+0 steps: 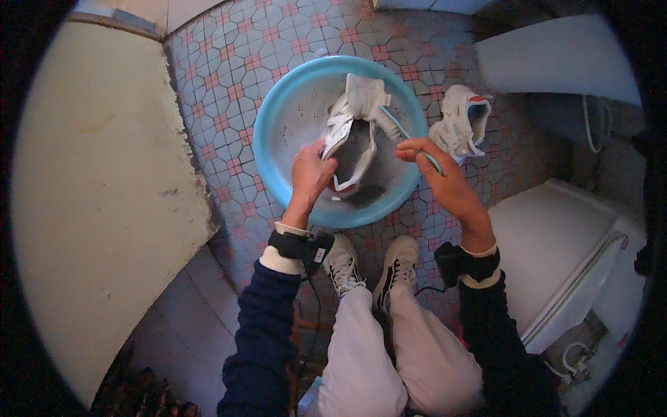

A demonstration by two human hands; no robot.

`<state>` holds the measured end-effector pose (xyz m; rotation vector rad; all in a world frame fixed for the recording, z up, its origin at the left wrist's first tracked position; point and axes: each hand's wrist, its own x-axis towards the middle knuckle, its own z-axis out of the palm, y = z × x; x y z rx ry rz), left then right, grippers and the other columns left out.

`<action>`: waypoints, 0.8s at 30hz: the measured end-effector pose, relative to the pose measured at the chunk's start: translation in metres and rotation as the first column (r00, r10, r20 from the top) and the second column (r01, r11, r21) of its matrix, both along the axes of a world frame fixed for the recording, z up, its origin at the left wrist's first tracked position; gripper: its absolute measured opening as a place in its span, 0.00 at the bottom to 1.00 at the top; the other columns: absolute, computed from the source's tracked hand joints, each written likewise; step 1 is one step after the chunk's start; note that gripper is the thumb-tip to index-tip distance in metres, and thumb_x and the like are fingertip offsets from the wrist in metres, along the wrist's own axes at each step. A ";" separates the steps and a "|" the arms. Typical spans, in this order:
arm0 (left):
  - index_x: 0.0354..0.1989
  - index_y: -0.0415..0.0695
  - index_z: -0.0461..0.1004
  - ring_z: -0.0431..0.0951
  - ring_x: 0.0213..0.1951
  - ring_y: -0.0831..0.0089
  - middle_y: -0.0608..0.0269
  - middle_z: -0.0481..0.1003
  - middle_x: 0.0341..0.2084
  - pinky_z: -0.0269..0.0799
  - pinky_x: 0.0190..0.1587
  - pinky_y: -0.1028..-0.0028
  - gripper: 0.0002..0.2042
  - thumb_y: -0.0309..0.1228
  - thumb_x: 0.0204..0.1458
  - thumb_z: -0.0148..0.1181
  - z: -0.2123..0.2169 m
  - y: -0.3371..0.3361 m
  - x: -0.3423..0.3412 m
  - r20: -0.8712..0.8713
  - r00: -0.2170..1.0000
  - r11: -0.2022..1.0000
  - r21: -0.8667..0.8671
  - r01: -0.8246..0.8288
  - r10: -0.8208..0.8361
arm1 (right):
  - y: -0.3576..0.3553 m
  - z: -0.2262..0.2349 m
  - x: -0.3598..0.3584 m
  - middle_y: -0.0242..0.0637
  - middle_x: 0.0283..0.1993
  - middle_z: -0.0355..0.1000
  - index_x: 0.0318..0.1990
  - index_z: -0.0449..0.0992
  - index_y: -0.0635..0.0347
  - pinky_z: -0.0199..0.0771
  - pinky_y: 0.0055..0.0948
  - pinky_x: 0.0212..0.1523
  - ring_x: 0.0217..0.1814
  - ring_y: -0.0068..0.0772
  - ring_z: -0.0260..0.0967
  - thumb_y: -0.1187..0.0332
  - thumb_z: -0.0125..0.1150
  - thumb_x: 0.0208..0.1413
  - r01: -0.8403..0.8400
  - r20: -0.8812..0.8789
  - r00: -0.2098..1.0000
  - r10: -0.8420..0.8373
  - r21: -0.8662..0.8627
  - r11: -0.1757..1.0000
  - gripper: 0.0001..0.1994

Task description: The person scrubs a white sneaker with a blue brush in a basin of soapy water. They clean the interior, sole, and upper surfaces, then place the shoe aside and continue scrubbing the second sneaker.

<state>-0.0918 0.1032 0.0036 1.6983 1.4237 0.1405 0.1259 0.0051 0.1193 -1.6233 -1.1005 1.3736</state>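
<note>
A white sneaker (340, 133) rests in a light-blue basin (269, 149), its dark opening facing up and its tongue pulled back toward the far side. My left hand (311, 174) grips the sneaker by its left edge near the collar. In my right hand (445, 177) is a light-green scrubbing brush (397, 125), held by the handle. The brush's pale bristles are at the right side of the tongue, apparently touching it. Greyish, murky liquid seems to lie in the bottom of the basin.
A second white sneaker (460, 124) stands on the tiled floor (222, 111) just right of the basin. A pale wall (111, 139) with a rough edge is at the left. To the right sits a white appliance-like box (549, 243). My own shoes (344, 264) are close below the basin.
</note>
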 end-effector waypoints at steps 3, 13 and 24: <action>0.42 0.42 0.72 0.73 0.33 0.46 0.42 0.73 0.28 0.69 0.36 0.59 0.22 0.33 0.34 0.59 0.012 0.015 -0.001 -0.006 0.995 0.986 -0.137 0.097 -0.099 | 0.000 -0.011 0.007 0.38 0.47 0.68 0.49 0.67 0.58 0.61 0.28 0.53 0.53 0.30 0.64 0.63 0.41 0.62 0.055 -0.023 0.998 -0.054 0.004 0.999 0.13; 0.54 0.36 0.64 0.73 0.44 0.59 0.45 0.70 0.45 0.69 0.46 0.68 0.30 0.27 0.37 0.63 0.030 0.040 0.085 0.165 0.980 0.984 0.158 0.082 -0.108 | -0.012 -0.078 0.003 0.33 0.47 0.68 0.49 0.68 0.59 0.63 0.26 0.47 0.49 0.25 0.66 0.60 0.52 0.57 0.171 -0.136 0.973 -0.185 -0.108 0.979 0.16; 0.39 0.43 0.73 0.73 0.34 0.49 0.50 0.71 0.33 0.67 0.35 0.58 0.16 0.21 0.36 0.56 -0.010 -0.006 0.117 -0.090 0.938 0.859 0.382 0.342 -0.334 | -0.035 -0.072 0.012 0.35 0.47 0.68 0.50 0.68 0.65 0.62 0.24 0.43 0.45 0.25 0.68 0.61 0.52 0.57 0.300 -0.374 0.842 -0.388 -0.272 0.914 0.18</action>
